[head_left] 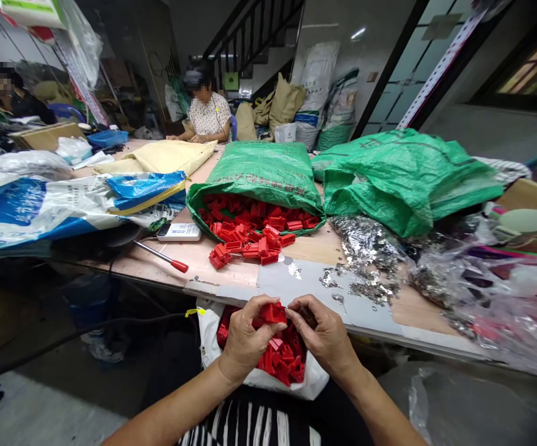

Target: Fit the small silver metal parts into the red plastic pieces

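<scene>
The left hand (244, 337) pinches a small red plastic block (274, 313) above the white bag of red parts (231, 365) on the lap. The right hand (324, 334) closes its fingertips (296, 308) against the block's side, probably fitting something in; what it pinches is hidden. Next comes careful alignment.

Bare forearms, no sleeves in view; left hand (246, 337), right hand (324, 334) ungloved; black-and-white striped fabric garment (254, 424) over lap.

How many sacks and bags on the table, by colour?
Green woven plastic sacks: 2
Blue-and-white plastic sack: 1
Yellow flat cloth bag: 1
Total: 4
The white plastic bag of red plastic parts sits in the lap, off the table, so it is not counted.
</scene>
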Demonstrator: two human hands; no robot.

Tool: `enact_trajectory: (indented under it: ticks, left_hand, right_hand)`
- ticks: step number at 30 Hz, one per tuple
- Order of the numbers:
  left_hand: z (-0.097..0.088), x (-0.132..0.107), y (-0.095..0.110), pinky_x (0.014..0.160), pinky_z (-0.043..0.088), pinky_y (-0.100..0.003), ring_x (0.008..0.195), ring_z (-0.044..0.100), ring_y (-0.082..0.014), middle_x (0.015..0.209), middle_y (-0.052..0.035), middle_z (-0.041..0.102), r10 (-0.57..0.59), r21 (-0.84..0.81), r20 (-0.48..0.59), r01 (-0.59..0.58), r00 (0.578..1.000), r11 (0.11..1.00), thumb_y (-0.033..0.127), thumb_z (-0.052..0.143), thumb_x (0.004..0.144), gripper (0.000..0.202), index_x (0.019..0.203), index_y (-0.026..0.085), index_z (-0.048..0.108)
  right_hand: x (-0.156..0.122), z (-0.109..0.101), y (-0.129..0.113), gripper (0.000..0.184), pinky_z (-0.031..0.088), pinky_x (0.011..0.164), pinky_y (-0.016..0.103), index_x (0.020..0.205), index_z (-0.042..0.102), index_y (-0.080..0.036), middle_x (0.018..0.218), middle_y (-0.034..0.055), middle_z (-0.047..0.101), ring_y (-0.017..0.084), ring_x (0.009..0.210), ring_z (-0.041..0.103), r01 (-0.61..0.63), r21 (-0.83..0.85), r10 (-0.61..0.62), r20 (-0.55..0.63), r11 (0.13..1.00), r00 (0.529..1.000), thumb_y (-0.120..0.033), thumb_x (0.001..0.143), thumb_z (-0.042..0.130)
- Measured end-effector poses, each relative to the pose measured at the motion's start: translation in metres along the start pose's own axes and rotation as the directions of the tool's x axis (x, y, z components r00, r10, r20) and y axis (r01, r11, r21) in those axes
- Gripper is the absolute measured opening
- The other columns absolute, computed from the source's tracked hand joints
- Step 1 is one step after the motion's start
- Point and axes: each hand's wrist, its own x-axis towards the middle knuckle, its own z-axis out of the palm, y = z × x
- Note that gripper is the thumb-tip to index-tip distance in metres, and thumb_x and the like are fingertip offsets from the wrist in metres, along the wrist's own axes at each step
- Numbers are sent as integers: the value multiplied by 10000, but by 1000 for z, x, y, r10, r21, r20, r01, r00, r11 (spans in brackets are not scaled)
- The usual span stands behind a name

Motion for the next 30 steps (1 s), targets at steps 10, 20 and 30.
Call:
enact_trajectory:
  ticks: [10,20,30]
  left_hand:
    - [0,-3,-5,910,515,-289,998,664,-170,1086,-16,700,115,67,-20,-113,993,991,193,707,772,363,1114,256,601]
    - [0,-4,-3,977,500,-333,1038,659,-186,1083,-30,712,162,43,-33,-160,986,986,162,709,761,351,1090,249,626]
    - [-3,-4,-1,963,514,-343,1039,663,-191,1082,-39,715,174,44,-63,-171,983,984,195,718,763,345,1090,246,620]
  right_hand:
    - [-8,5,-4,101,465,693,279,971,571,-233,865,29,625,178,774,606,147,-38,-146,23,988,989,-183,946,487]
    - [-6,6,-14,118,464,676,309,906,586,-232,827,46,617,199,740,593,52,-21,-51,47,998,998,-228,936,471]
    - [-3,-5,-9,292,392,538,236,942,592,-201,745,-12,549,126,584,469,-310,335,269,163,890,949,-486,899,547]
